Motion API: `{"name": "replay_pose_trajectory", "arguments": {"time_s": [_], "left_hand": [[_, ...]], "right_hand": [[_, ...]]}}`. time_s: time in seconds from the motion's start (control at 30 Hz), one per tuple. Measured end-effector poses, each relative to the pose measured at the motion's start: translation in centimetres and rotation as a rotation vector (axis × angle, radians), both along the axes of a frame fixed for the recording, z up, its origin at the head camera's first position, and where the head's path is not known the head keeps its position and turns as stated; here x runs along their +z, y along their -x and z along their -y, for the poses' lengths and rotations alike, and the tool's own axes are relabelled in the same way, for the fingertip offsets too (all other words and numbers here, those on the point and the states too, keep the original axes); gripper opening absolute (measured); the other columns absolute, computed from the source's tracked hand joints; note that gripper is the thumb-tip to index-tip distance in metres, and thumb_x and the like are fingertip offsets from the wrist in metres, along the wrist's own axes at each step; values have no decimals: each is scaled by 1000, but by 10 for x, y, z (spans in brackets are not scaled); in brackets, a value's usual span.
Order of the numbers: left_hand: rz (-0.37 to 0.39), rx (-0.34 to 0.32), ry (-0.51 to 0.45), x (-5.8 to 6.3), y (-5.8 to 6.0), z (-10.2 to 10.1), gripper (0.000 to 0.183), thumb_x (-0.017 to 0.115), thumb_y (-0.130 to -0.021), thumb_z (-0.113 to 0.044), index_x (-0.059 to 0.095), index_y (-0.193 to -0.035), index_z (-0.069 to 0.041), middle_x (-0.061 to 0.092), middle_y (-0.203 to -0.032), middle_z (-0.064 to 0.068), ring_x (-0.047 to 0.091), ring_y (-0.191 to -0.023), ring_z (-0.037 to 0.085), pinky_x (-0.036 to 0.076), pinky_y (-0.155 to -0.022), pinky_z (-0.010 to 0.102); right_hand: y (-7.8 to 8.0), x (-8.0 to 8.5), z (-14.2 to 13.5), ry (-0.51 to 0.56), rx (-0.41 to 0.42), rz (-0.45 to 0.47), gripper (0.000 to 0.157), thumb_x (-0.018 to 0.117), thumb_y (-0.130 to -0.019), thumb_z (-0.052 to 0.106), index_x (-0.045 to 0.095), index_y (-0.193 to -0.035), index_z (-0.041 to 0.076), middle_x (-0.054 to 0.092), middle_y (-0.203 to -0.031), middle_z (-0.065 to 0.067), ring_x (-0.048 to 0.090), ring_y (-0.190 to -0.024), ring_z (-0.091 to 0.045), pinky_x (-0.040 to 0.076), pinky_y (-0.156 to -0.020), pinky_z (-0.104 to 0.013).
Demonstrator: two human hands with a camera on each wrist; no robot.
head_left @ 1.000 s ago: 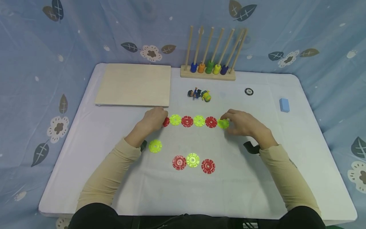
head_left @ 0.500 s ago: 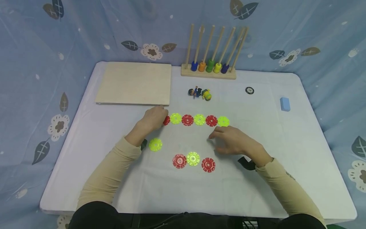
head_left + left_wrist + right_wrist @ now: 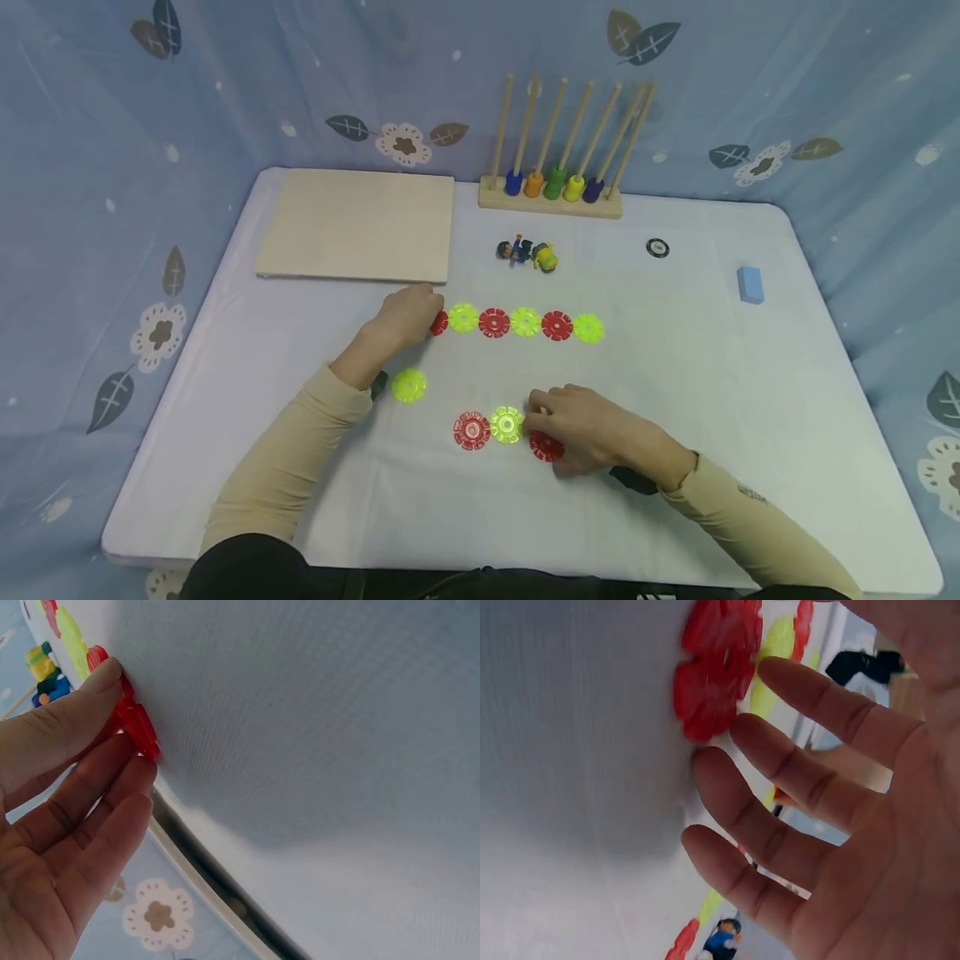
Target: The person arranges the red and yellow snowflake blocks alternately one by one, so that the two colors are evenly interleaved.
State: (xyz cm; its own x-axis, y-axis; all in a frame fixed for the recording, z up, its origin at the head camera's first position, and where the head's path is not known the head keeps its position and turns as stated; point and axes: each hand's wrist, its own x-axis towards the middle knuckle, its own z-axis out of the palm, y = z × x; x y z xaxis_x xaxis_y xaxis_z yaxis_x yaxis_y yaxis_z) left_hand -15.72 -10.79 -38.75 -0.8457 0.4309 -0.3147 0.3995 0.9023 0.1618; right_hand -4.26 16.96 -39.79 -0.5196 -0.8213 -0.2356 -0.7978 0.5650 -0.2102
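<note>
My left hand [image 3: 405, 317] is at the left end of a row of red and yellow-green notched plastic discs. Its thumb and fingertips pinch the end red disc [image 3: 137, 726], which they partly cover in the head view. My right hand [image 3: 596, 429] reaches over the front group, its spread fingers [image 3: 727, 787] alongside another red disc [image 3: 546, 447]. In the right wrist view the fingertips come right up to that disc's edge. Left of it lie a yellow-green disc [image 3: 506, 425] and a red one [image 3: 472, 431], edge to edge. A single yellow-green disc [image 3: 409, 386] lies near my left wrist.
A wooden board [image 3: 356, 225] lies at the back left. A peg stand [image 3: 551, 200] with coloured beads stands at the back edge. Two toy figures [image 3: 527, 252], a small black ring-marked disc [image 3: 657, 247] and a blue block [image 3: 750, 284] lie beyond the row.
My right hand has left the yellow-green disc at the row's right end and moved toward me to the front red disc. My left hand stays at the row's left end.
</note>
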Motion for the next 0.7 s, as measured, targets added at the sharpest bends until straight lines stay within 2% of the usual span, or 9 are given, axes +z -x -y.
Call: {"name": "replay_pose_trajectory", "arguments": {"time_s": [0.2,0.4,0.57,0.7], "left_hand": [[-9,2,-4,-1,0,0,16,65,-86,2,65,-102,-1,60,-97,13,55,-86,22,53,-69,38],[-7,-3,-2,0,0,-1,17,64,-86,2,66,-103,-1,60,-97,13,54,-86,22,52,-69,37],[-14,-2,2,0,-1,-1,16,64,-87,2,66,-103,0,61,-97,13,55,-85,22,52,-69,37],[-17,0,-3,0,-1,-1,15,64,-87,2,66,-102,0,61,-97,13,55,-85,22,52,-68,36]], "right_hand": [[-6,-2,6,-19,25,-38,48,85,-66,31,59,-105,19,57,-108,1,55,-86,-13,53,-74,-27],[-4,-1,2,-31,27,-31,51,85,-67,29,58,-109,17,58,-110,0,57,-89,-15,55,-75,-26],[10,5,-12,-14,-77,27,52,84,-68,27,59,-112,18,58,-110,-1,57,-92,-15,55,-78,-30],[28,10,-30,2,-213,67,51,85,-66,26,62,-110,19,59,-107,1,58,-92,-14,56,-77,-31]]}}
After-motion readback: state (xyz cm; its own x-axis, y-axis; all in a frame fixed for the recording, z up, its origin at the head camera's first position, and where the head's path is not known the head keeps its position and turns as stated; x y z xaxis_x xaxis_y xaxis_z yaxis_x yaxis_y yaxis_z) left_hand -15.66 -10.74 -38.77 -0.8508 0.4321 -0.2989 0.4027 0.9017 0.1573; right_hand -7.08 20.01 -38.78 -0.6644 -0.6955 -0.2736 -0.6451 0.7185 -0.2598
